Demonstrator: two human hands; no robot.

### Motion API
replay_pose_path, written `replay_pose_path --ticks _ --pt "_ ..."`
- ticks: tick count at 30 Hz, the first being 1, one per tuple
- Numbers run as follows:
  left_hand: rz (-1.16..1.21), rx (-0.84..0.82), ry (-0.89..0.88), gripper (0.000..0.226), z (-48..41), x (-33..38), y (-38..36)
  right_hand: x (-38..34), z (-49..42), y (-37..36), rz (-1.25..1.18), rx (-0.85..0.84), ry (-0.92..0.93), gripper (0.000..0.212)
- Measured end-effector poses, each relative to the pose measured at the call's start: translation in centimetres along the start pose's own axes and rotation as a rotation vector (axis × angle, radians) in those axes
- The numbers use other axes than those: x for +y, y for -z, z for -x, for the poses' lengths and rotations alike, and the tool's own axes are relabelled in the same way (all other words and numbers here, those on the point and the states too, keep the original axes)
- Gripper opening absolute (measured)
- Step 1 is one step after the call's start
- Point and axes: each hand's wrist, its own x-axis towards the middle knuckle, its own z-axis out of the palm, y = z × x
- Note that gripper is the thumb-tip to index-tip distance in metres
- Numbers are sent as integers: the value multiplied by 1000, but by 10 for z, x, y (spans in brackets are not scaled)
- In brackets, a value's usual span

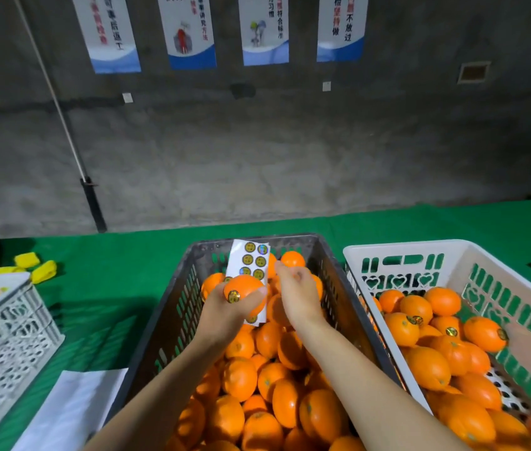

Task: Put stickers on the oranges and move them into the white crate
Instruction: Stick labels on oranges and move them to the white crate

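Already stickered: one orange held over the dark crate

Up above the dark crate [173, 307], the left hand [225, 307] grips an orange [244, 288], its fingers and thumb curled round the fruit. A round gold sticker [233, 296] sits on the side of that orange facing the camera. Behind the fruit, the same hand also holds a white sticker sheet [251, 258], which stands up past the fingers and shows two columns of round gold stickers. Just to the right, the right hand [296, 288] hangs beside the sheet with its fingers loosely curled; whether the fingertips pinch a sticker, I cannot tell, since they are turned away.

Below both forearms the dark crate is piled with oranges [257, 385]. Touching its right wall stands the white crate [420, 252], with heart-shaped cutouts, and it holds a smaller heap of stickered oranges [420, 320], several showing gold labels. Both crates rest on a green table cover [111, 271]. At the left edge stands another white crate [4, 336], with yellow objects [38, 266] near it, and a white sheet of paper [72, 408] lies at the near left. Posters [189, 30] hang on the grey wall behind
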Motion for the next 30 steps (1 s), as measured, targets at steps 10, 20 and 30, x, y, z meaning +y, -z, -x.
replay_pose_path --ticks 10,20,30 --pt "-424 110 -250 25 -5 -8 9 -5 21 -4 327 -463 -26 65" --pt "-444 206 -20 78 -4 -3 9 -6 10 -1 -104 -126 -198 60" --pt "-401 358 26 26 0 2 5 -8 -16 43 -1296 42 -272 85"
